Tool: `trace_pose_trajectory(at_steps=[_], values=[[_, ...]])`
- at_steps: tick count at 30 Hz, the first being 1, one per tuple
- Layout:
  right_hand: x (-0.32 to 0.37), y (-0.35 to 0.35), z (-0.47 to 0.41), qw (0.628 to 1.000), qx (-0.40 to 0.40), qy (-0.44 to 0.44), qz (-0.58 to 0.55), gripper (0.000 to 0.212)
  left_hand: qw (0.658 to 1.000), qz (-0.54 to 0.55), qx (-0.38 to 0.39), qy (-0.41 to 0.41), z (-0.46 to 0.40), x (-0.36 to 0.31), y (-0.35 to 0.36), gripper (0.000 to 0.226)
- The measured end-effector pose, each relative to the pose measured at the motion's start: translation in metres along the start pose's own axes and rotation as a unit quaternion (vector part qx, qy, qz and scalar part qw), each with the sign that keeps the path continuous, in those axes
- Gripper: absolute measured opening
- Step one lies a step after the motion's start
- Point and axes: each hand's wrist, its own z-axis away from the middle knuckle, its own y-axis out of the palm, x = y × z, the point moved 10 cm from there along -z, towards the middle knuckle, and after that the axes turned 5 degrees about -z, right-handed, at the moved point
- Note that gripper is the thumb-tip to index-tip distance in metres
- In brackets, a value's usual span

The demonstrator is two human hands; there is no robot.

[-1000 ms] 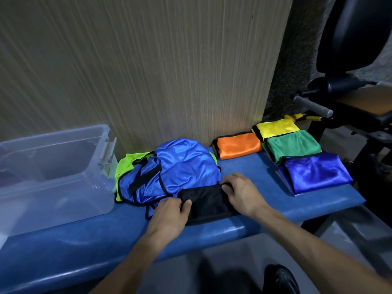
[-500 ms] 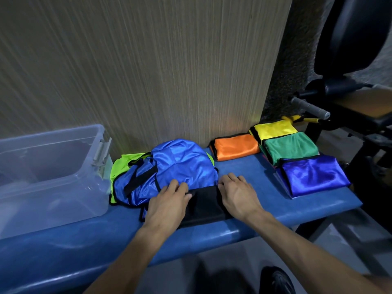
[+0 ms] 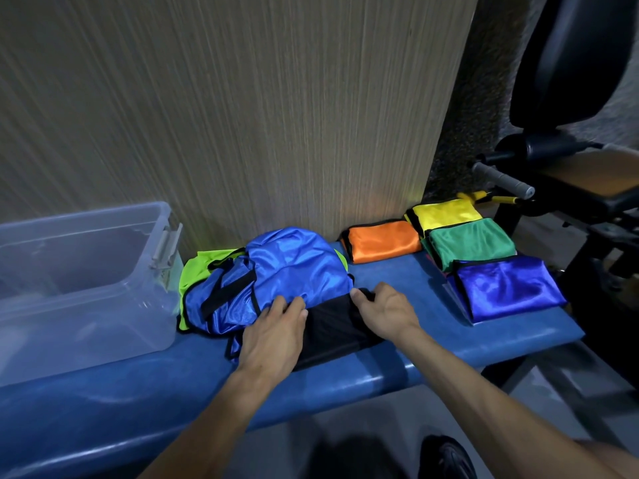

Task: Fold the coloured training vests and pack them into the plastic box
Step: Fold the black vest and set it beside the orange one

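Left hand (image 3: 273, 337) flat on black vest (image 3: 337, 328); right hand (image 3: 385, 311) apparently grips its corner.

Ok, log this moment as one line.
step: folding black vest | left hand: flat on vest | right hand: grips vest's far edge | box: no vests visible | bench: four folded vests

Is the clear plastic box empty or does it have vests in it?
Empty: the clear plastic box shows only bare walls and floor, no vests inside.
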Motion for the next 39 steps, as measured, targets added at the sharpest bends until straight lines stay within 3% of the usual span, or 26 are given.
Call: trace_pose_trajectory(at_steps=[7, 10, 13, 16, 19, 29, 39], values=[[0.0, -0.005, -0.001, 0.99, -0.031, 0.015, -0.135, 0.043, 0.999, -0.037, -0.026, 0.019, 0.001, 0.0, 0.0, 0.012], [-0.003, -0.007, -0.005, 0.989, -0.039, 0.013, -0.141, 0.041, 0.992, -0.11, -0.05, 0.039, -0.003, -0.009, -0.014, 0.033], [-0.002, -0.006, -0.009, 0.991, -0.041, 0.009, -0.128, 0.041, 0.984, -0.054, -0.109, 0.129, 0.0, -0.042, -0.03, 0.043], [-0.001, -0.004, -0.012, 0.992, -0.043, -0.002, -0.117, 0.04, 0.979, -0.014, -0.008, 0.205, 0.006, -0.062, -0.004, 0.056], [-0.003, -0.004, -0.015, 0.991, -0.043, -0.004, -0.129, 0.039, 0.974, -0.019, 0.08, 0.21, 0.009, -0.056, 0.027, 0.066], [-0.012, 0.008, -0.027, 0.961, 0.075, 0.063, -0.258, 0.043, 0.977, -0.01, 0.057, 0.206, 0.009, -0.054, 0.03, 0.071], [0.029, -0.038, -0.042, 0.96, 0.046, -0.101, -0.258, 0.026, 0.975, 0.019, 0.042, 0.218, -0.006, -0.052, 0.007, 0.068]])
